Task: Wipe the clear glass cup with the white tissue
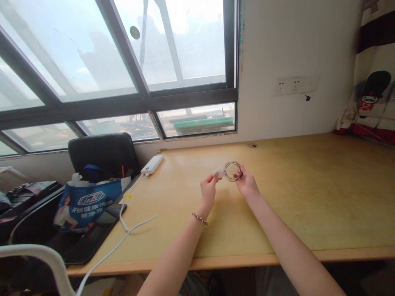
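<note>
Above the middle of a light wooden desk (296,193), both my hands are raised and close together. My right hand (246,183) pinches the right side of a clear ring-shaped bangle (232,170) held upright. My left hand (209,188) is closed on a small white piece (217,171) that touches the bangle's left side. A beaded bracelet (200,218) is on my left wrist.
A white power bank (152,164) lies at the desk's back left, its white cable (129,230) trailing to the front edge. A blue printed bag (86,203) and a black chair (103,154) stand at the left. Wall sockets (288,86) are above the desk.
</note>
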The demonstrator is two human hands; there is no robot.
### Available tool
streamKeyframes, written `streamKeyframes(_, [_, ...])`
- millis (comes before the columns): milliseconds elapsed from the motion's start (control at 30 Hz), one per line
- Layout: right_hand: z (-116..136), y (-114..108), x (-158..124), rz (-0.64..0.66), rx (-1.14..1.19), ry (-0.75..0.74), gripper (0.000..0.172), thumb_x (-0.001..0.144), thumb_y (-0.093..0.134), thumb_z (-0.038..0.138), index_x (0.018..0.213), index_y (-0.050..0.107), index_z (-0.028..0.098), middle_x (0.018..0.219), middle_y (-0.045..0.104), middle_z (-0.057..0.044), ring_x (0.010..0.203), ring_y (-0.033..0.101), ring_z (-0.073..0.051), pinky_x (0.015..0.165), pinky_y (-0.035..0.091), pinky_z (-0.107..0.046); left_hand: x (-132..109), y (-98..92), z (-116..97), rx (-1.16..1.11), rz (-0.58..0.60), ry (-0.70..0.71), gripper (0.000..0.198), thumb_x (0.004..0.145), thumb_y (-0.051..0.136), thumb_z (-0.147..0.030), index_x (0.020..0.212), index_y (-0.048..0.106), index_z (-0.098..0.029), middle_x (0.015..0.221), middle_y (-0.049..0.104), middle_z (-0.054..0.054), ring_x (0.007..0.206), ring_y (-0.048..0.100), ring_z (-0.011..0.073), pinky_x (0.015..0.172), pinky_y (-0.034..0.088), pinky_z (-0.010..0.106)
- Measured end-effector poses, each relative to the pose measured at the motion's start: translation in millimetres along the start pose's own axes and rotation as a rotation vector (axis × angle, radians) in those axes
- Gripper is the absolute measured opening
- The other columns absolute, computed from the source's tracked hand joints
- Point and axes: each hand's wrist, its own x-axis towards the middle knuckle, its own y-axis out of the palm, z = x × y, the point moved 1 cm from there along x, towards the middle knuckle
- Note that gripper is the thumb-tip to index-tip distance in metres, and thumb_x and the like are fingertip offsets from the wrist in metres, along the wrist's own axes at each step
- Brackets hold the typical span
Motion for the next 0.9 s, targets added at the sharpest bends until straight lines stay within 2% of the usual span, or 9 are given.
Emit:
streamKeyframes(167, [-3,-9,7,-0.032,-0.048,0.038,0.014,0.068,0.062,0.028,0.066,0.051,0.019,0.048,0.043,0.006,0.041,0.037,-0.008,0.045,0.039,-0.024,-10,7.6,-4,0.213,0.102,0.217,0.029,0.077,0.052,-0.037,0.099,0.064,-0.021,0.111,0.060,0.004,0.109,0.050,0.0232,0.097,0.032,0.036])
streamKeyframes(300, [-4,-10,7,-0.051,-0.107,0.025,0.018,0.073,0.052,0.038,0.069,0.052,0.020,0.053,0.049,0.003,0.044,0.042,-0.011,0.046,0.039,-0.026,-18,14.1,-10,0.230,0.168,0.286,0.035,0.080,0.048,-0.034,0.112,0.056,-0.023,0.124,0.050,0.003,0.119,0.040,0.0201,0.103,0.023,0.033])
streamKeyframes(467, [-11,-6,0,-0.057,-0.155,0.025,0.011,0.067,0.056,0.029,0.064,0.049,0.020,0.056,0.053,0.002,0.047,0.045,-0.011,0.046,0.037,-0.025,-11,8.3,-8,0.176,0.112,0.228,0.032,0.080,0.049,-0.033,0.108,0.059,-0.022,0.119,0.055,0.003,0.114,0.046,0.0200,0.100,0.029,0.033])
streamKeyframes(633, [-19,1,-9,-0.060,-0.295,0.021,0.018,0.060,0.063,0.029,0.063,0.049,0.019,0.053,0.051,0.004,0.045,0.042,-0.009,0.042,0.032,-0.022,1,-0.4,-1,0.108,0.064,0.117,0.028,0.074,0.057,-0.033,0.097,0.065,-0.018,0.105,0.063,0.004,0.100,0.055,0.0217,0.092,0.038,0.037])
streamKeyframes(767, [-20,3,-14,-0.074,-0.373,0.101,0.018,0.057,0.064,0.027,0.063,0.050,0.017,0.051,0.050,0.006,0.043,0.041,-0.006,0.041,0.028,-0.020,1,0.8,-3,0.091,0.125,0.168,0.026,0.072,0.059,-0.031,0.093,0.067,-0.019,0.103,0.064,0.004,0.100,0.056,0.0209,0.094,0.037,0.037])
streamKeyframes(900, [-21,5,-17,-0.014,-0.402,0.150,0.015,0.057,0.062,0.026,0.063,0.052,0.016,0.050,0.051,0.005,0.042,0.040,-0.006,0.040,0.027,-0.019,-2,4.0,-10,0.150,0.216,0.234,0.021,0.072,0.059,-0.029,0.089,0.068,-0.022,0.102,0.064,0.003,0.101,0.056,0.0209,0.096,0.036,0.038])
